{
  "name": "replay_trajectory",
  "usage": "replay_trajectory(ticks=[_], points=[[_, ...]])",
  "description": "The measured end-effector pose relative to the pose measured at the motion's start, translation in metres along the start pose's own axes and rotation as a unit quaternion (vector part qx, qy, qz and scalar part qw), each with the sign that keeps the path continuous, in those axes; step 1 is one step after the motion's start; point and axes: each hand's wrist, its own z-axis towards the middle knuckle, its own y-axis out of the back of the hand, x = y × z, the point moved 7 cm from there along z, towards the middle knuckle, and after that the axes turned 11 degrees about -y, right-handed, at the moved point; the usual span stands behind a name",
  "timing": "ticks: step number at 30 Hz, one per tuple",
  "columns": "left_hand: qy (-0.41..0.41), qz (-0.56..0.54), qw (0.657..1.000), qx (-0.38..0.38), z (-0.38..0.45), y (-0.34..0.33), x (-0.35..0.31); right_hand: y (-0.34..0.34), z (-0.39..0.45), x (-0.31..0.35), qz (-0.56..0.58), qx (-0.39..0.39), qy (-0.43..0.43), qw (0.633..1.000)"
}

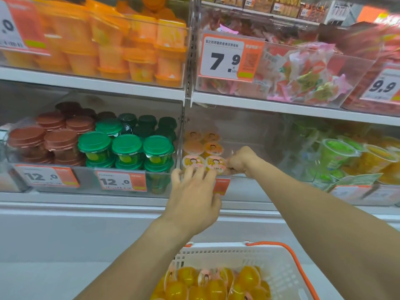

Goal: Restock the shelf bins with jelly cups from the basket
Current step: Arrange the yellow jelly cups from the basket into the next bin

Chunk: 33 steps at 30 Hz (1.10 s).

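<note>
Hands are both up at the clear bin on the lower shelf. The left hand lies against the bin's front, fingers straight and spread, holding nothing. The right hand is curled tight over the front edge, its fingers pinching a jelly cup in the front row. A few more cups sit in rows behind it, on the left side of the bin. They have pale lids with a cartoon face.

Down low is a white basket with an orange handle. It holds many yellow jelly cups in a heap.

Left of the bin stand green tubs and brown tubs, with price tags reading 12.0. Above them are orange cups.
</note>
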Motion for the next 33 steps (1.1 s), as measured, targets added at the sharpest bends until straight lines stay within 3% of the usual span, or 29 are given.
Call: replay_trajectory(ticks=[2,4,7,9,11,12,15,17,19,21,23,26,29,33], points=[[-0.001,-0.011,1.0,-0.016,0.0,0.0,-0.001,0.006,-0.013,0.004,-0.047,-0.015,0.012,0.999],[-0.013,-0.04,0.996,-0.08,-0.001,0.01,-0.004,0.024,-0.033,0.014,-0.119,-0.105,0.073,0.985],[-0.038,-0.127,0.977,-0.164,-0.004,0.026,-0.009,0.041,-0.088,0.025,-0.089,-0.241,0.278,0.926],[-0.019,-0.186,0.976,-0.112,-0.003,0.015,-0.008,0.043,-0.14,0.015,-0.001,-0.291,0.418,0.861],[0.0,-0.188,0.982,0.024,-0.007,-0.015,-0.01,0.038,-0.176,-0.015,0.073,-0.329,0.482,0.809],[0.005,-0.174,0.978,0.116,-0.014,-0.037,-0.012,0.029,-0.183,-0.036,0.091,-0.338,0.481,0.804],[0.012,-0.115,0.929,0.351,-0.053,-0.107,-0.025,-0.018,-0.168,-0.116,0.082,-0.285,0.393,0.871],[0.021,-0.1,0.903,0.418,-0.083,-0.151,-0.037,-0.061,-0.148,-0.175,0.021,-0.19,0.307,0.932],[0.06,-0.117,0.882,0.453,-0.12,-0.199,-0.04,-0.104,-0.129,-0.235,-0.111,-0.053,0.197,0.973],[0.125,-0.152,0.859,0.473,-0.164,-0.239,-0.039,-0.139,-0.128,-0.293,-0.25,0.101,0.081,0.96],[0.188,-0.185,0.833,0.486,-0.213,-0.271,-0.041,-0.155,-0.14,-0.334,-0.307,0.197,0.003,0.931],[0.212,-0.218,0.828,0.472,-0.267,-0.3,-0.06,-0.16,-0.145,-0.368,-0.297,0.216,-0.051,0.929],[0.237,-0.2,0.857,0.412,-0.281,-0.31,-0.066,-0.161,-0.136,-0.382,-0.265,0.167,-0.055,0.948],[0.233,-0.169,0.867,0.408,-0.275,-0.311,-0.065,-0.167,-0.129,-0.399,-0.226,0.096,-0.083,0.966]])
